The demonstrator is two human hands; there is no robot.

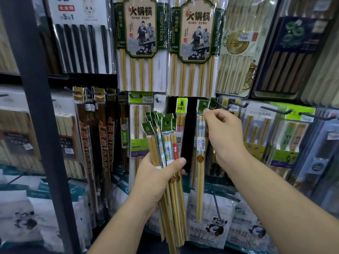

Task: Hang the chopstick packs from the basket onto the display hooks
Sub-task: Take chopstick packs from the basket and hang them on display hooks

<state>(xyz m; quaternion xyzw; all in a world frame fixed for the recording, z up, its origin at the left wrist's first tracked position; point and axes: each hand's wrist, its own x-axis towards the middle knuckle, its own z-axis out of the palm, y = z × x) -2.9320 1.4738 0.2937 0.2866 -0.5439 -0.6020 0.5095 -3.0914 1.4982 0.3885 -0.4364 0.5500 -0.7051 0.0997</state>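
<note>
My left hand is closed around a bundle of several slim chopstick packs with green header cards, held upright in front of the display. My right hand pinches the top of one narrow chopstick pack, whose green header card sits on a display hook. That pack hangs straight down, with a white price sticker on it. Just left of it, another hook holds a pack with a yellow-green header. The basket is out of view.
Large bamboo chopstick packs hang on the row above. Dark hooks with other packs jut out to the right of my right hand. A dark metal upright stands at the left. Panda-printed packages lie below.
</note>
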